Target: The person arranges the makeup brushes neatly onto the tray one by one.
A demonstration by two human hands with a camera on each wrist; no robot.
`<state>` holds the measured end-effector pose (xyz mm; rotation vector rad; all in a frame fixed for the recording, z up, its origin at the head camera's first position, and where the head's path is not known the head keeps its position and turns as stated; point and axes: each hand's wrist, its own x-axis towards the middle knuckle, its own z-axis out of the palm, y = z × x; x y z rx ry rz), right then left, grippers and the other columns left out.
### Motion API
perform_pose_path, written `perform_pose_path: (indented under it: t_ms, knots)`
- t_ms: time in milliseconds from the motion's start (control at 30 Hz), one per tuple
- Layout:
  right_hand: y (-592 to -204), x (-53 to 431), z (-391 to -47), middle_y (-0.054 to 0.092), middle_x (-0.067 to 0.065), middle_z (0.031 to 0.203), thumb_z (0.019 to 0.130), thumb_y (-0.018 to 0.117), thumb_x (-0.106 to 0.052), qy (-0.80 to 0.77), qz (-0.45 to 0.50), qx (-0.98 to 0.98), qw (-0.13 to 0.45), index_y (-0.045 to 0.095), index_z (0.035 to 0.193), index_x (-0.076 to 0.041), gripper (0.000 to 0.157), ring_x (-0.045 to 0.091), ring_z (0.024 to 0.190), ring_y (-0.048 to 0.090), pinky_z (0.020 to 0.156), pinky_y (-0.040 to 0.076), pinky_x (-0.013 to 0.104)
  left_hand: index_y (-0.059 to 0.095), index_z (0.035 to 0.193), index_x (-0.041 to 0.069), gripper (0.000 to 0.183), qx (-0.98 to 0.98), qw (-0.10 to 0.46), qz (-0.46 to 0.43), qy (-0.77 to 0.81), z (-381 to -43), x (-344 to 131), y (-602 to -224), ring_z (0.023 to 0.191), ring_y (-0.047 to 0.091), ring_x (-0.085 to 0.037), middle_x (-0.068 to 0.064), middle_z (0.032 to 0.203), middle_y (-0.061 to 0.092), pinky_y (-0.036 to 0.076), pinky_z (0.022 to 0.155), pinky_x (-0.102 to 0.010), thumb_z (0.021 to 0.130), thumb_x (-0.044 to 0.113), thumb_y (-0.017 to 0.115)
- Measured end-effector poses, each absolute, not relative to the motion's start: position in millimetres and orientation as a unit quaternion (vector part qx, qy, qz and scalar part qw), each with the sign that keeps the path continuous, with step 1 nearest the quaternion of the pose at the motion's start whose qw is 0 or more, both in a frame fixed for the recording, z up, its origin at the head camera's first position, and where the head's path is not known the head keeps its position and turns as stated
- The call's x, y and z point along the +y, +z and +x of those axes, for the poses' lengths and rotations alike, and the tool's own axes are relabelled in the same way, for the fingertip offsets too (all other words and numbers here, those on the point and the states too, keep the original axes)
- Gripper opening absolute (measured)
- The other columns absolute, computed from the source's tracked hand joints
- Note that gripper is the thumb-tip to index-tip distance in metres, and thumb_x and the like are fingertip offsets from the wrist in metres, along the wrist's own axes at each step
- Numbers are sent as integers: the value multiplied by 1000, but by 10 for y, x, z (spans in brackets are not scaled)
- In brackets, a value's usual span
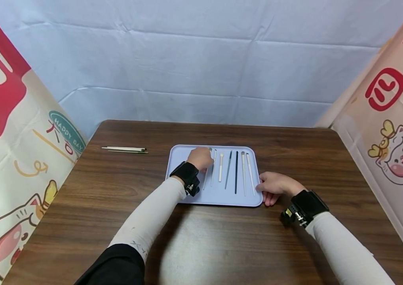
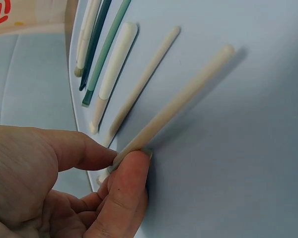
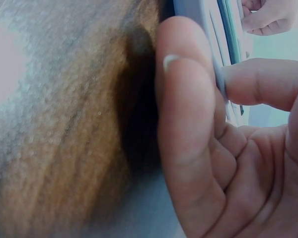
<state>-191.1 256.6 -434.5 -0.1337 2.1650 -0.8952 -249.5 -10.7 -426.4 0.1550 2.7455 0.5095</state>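
Note:
My left hand [image 1: 200,158] is over the left half of a pale blue tray [image 1: 223,200]. Between thumb and fingertips it pinches a thin brush [image 2: 181,103] with a light wooden handle; its head end is mostly hidden by the fingers. Beside it in the tray lie several slim brushes in a row, among them a white-handled brush [image 2: 118,62], a green brush [image 2: 107,52] and a dark one [image 1: 236,172]. At the tray's right edge, my right hand [image 1: 276,186] grips the rim, thumb on top and fingers against the outer side.
Two or three thin sticks [image 1: 124,149], perhaps brushes, lie on the brown wooden table [image 1: 116,190] left of the tray. A pale cloth [image 1: 201,67] hangs behind the table, and printed cloths flank both sides.

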Motion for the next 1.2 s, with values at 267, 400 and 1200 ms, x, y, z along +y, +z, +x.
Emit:
perform_pose_path:
  t_ms: [267, 400, 1200]
  knots:
    - [-4338, 2567, -1914, 67, 10, 67, 101, 51, -8, -352, -55, 851, 387, 54, 98, 1, 10, 13, 51, 66, 50, 56, 27, 68, 79, 6, 26, 969, 165, 59, 174, -2489, -89, -4263, 42, 55, -10, -2, 56, 59, 40, 43, -21, 100, 18, 57]
    - [-4340, 2565, -1915, 67, 10, 67, 101, 51, -8, -352, -55, 850, 388, 54, 98, 1, 10, 13, 51, 66, 50, 56, 27, 70, 85, 5, 23, 970, 163, 58, 173, -2482, -88, -4261, 42, 55, -10, -1, 56, 58, 40, 44, -20, 100, 19, 58]
    - [-4351, 2581, -1916, 66, 9, 64, 99, 50, -6, -366, -65, 843, 388, 51, 95, 1, 8, 13, 49, 65, 48, 55, 28, 47, 59, 15, 42, 971, 148, 57, 179, -2510, -157, -4259, 46, 48, -13, 2, 53, 46, 37, 47, -26, 97, 26, 61]
